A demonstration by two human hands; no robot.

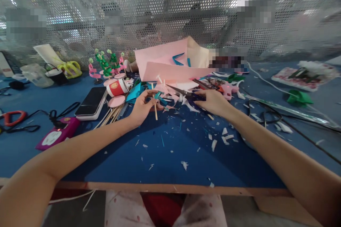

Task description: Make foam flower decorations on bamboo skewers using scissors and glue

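In the head view my left hand (pixel 143 108) is closed around a thin wooden stick (pixel 156 112), held nearly upright. A strip of teal paper (pixel 159 97) shows at the same fingers, around or beside the stick; I cannot tell which. My right hand (pixel 217 103) grips dark-handled scissors (pixel 183 91), their blades pointing left above paper scraps, near the left hand. Whether the blades touch anything is unclear. Just left of my left hand lie folded teal paper (pixel 134 93) and a bundle of wooden sticks (pixel 113 115).
Behind the hands stands a large pink paper sheet (pixel 160 53). A pink glue gun (pixel 227 90) lies to the right. Leftward are a red-and-white paper cup (pixel 117 88), a phone (pixel 92 101), a purple device (pixel 57 134) and paper plant figures (pixel 106 64). White scraps (pixel 214 144) litter the blue table.
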